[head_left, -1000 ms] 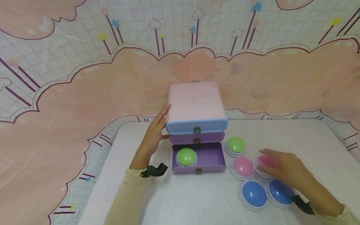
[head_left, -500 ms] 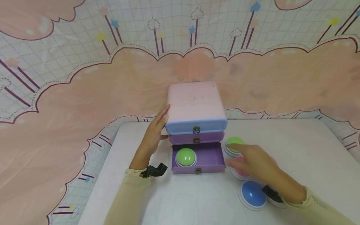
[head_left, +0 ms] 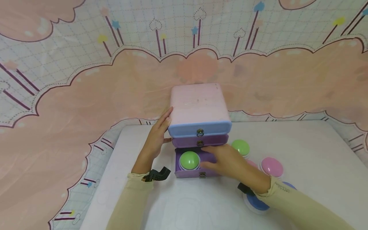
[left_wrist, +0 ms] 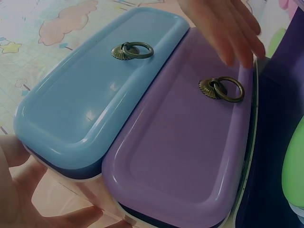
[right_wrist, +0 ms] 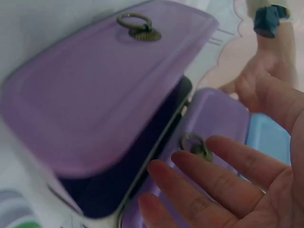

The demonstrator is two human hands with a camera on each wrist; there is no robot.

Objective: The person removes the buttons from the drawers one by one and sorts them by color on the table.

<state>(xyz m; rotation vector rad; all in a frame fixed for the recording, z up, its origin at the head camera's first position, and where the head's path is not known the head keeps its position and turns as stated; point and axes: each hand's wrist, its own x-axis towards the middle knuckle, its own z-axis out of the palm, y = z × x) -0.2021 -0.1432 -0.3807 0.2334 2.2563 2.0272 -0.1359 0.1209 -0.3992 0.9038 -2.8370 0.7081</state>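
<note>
A small chest with a pink top [head_left: 199,102] stands on the table, its blue top drawer [head_left: 184,130] and purple middle drawer [head_left: 184,141] pushed in. The purple bottom drawer [head_left: 182,174] is pulled out. Inside it, on the left, sits a green dome on a white round base [head_left: 189,160]. My left hand [head_left: 155,137] rests against the chest's left side, fingers extended. Over the right part of the open drawer is my right hand [head_left: 230,161], close to the green dome. The right wrist view shows its fingers [right_wrist: 199,194] spread and holding nothing.
Right of the chest stand another green dome [head_left: 241,147], a pink dome [head_left: 272,166] and a blue dome [head_left: 257,202]. A second pink and a second blue dome are largely hidden by my right arm. A patterned cloth [head_left: 129,86] hangs behind the white table [head_left: 178,204].
My right hand has moved left from the pink dome to above the open drawer, carrying nothing visible. My left hand stays against the chest.
</note>
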